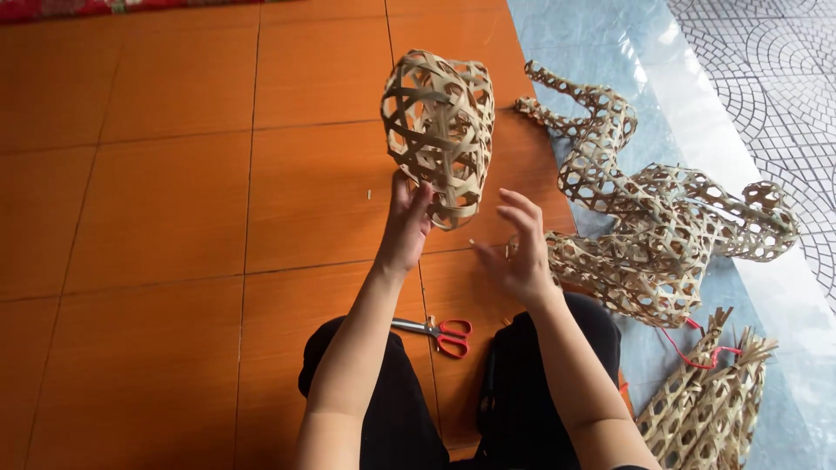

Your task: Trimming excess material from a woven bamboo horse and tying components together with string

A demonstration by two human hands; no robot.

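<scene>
My left hand (405, 228) grips the lower edge of a woven bamboo-strip basket (438, 130), holding it up above the orange tiled floor (174, 218). The basket is an open lattice, rounded, with its mouth facing away. My right hand (520, 248) hovers just right of the basket's bottom, fingers spread and curled, holding nothing I can make out. Both forearms reach forward from my lap, over my black trousers (392, 409).
Red-handled scissors (440, 333) lie on the floor between my knees. A pile of woven bamboo lattice pieces (653, 235) sits to the right, with a red cord (701, 352) and bundled lattice cones (705, 400) nearer. Pale patterned flooring (766, 70) lies far right.
</scene>
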